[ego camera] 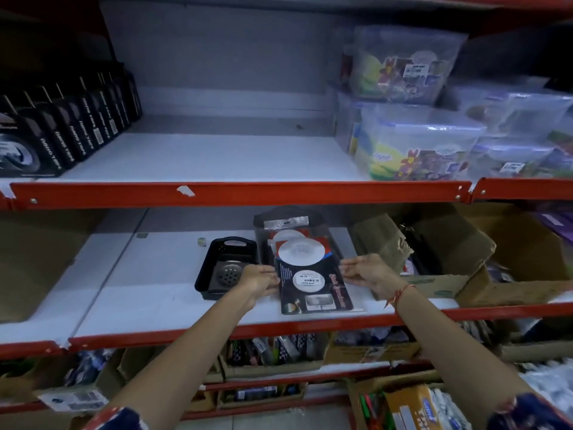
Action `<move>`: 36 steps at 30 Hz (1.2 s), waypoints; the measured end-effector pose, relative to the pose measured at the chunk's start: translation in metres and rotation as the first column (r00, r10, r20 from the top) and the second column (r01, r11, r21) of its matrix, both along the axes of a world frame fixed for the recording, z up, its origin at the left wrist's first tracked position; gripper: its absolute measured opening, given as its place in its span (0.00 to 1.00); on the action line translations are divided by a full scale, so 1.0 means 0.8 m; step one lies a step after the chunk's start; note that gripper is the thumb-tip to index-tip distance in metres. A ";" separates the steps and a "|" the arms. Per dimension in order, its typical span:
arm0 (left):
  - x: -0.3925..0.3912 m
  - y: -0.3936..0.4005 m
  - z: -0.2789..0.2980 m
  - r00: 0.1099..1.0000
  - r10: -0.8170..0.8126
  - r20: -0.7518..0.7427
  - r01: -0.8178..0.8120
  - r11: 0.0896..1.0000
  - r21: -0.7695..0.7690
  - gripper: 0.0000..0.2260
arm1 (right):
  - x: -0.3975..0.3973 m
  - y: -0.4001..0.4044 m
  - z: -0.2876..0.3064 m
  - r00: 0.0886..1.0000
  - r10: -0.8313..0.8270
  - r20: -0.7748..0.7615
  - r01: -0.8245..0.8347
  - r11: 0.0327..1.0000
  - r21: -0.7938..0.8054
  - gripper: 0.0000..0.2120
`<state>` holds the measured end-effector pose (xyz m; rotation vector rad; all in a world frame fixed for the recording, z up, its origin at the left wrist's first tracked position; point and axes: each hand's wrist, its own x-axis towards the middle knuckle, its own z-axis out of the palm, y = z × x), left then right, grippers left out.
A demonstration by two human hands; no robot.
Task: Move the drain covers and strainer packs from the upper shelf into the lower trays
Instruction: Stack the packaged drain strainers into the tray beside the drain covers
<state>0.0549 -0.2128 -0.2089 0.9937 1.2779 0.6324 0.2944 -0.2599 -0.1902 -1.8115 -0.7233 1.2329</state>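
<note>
On the lower shelf a strainer pack (313,283), a dark card with white round strainers, lies half in a black tray (263,221) and half on the shelf. My left hand (260,279) grips its left edge and my right hand (366,271) grips its right edge. More packs lie under it inside that tray. To the left stands a smaller black tray (207,268) holding a round metal drain cover (228,274). The middle of the upper shelf (217,156) carries nothing.
Black boxed goods (62,131) line the upper shelf's left side, and clear plastic containers (418,141) fill its right. Cardboard boxes (465,252) crowd the lower shelf to the right of my hand. Below, more boxes of stock (273,352) sit behind the red shelf rails.
</note>
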 end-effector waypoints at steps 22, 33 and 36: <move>-0.098 0.163 -0.027 0.483 -0.276 -0.831 0.643 0.756 0.123 0.20 | -0.115 0.185 -0.023 0.276 0.543 0.793 -0.658 0.708 -0.256 0.18; -0.131 0.199 -0.059 0.053 -0.387 -0.921 0.876 0.460 -0.143 0.44 | -0.229 0.219 -0.112 -0.216 0.687 0.694 -0.696 0.391 -0.603 0.45; -0.137 0.208 -0.058 0.035 -0.406 -0.913 0.886 0.435 -0.159 0.44 | -0.232 0.225 -0.137 -0.269 0.652 0.708 -0.674 0.397 -0.622 0.44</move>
